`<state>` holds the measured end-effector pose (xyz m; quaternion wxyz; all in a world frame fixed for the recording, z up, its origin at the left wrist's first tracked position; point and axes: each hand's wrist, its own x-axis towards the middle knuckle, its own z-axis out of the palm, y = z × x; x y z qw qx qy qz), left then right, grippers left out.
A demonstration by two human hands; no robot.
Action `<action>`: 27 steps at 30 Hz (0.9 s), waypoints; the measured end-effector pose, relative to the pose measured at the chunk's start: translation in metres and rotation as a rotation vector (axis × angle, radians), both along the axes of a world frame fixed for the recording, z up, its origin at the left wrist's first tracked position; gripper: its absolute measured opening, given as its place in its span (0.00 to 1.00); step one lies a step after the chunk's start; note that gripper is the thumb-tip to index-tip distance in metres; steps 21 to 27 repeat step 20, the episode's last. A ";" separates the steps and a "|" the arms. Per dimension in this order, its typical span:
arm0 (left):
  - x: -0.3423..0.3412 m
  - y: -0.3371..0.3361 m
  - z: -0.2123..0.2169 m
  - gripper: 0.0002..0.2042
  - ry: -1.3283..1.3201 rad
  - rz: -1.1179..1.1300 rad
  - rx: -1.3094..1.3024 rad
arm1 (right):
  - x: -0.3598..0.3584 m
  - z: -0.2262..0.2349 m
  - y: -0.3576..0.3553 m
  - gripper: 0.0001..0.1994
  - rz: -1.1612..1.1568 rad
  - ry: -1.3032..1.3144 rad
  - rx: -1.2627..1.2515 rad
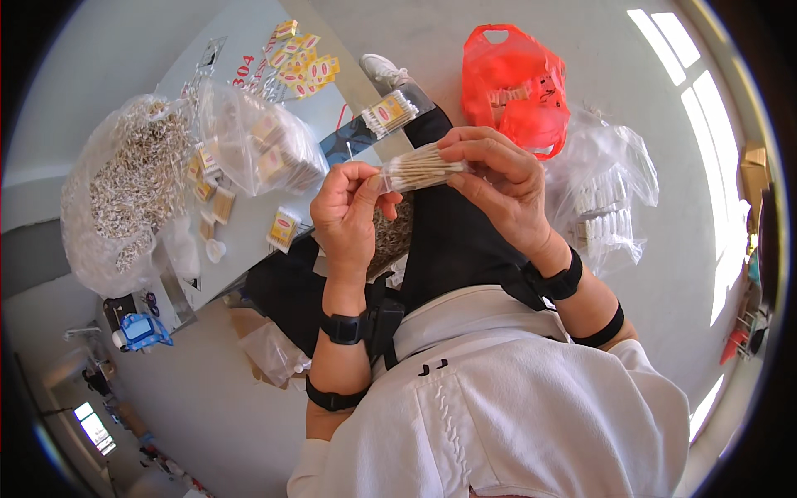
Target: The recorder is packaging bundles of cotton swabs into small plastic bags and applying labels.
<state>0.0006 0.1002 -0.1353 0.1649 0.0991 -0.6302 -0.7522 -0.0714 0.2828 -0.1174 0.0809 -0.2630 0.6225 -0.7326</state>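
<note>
Between my two hands is a small clear packet of cotton swabs (418,168), held level above my lap. My left hand (345,217) pinches the packet's left end, where the clear film shows. A single cotton swab (349,152) sticks up by the left fingers. My right hand (508,192) grips the right end, thumb below and fingers above, covering part of it. Just beyond lies another filled swab packet (388,114) with a yellow label. A yellow-labelled pack (284,228) rests on the table near my left wrist.
On the table (241,241) at left stand a large clear bag of loose swabs (137,183) and a clear bag of packs (270,149). Yellow cards (307,66) lie at its far end. A red plastic bag (515,87) and a clear bag of swab packs (604,207) sit at right.
</note>
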 end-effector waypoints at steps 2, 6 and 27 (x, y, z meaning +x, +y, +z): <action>0.001 0.000 0.001 0.03 0.011 0.001 0.018 | 0.001 0.002 -0.002 0.11 0.004 0.011 -0.001; 0.002 -0.003 -0.001 0.03 0.011 0.010 0.036 | 0.003 0.006 -0.004 0.11 0.006 0.009 0.016; 0.008 -0.013 -0.005 0.04 0.014 0.003 0.071 | 0.006 0.009 -0.011 0.11 0.023 0.014 0.037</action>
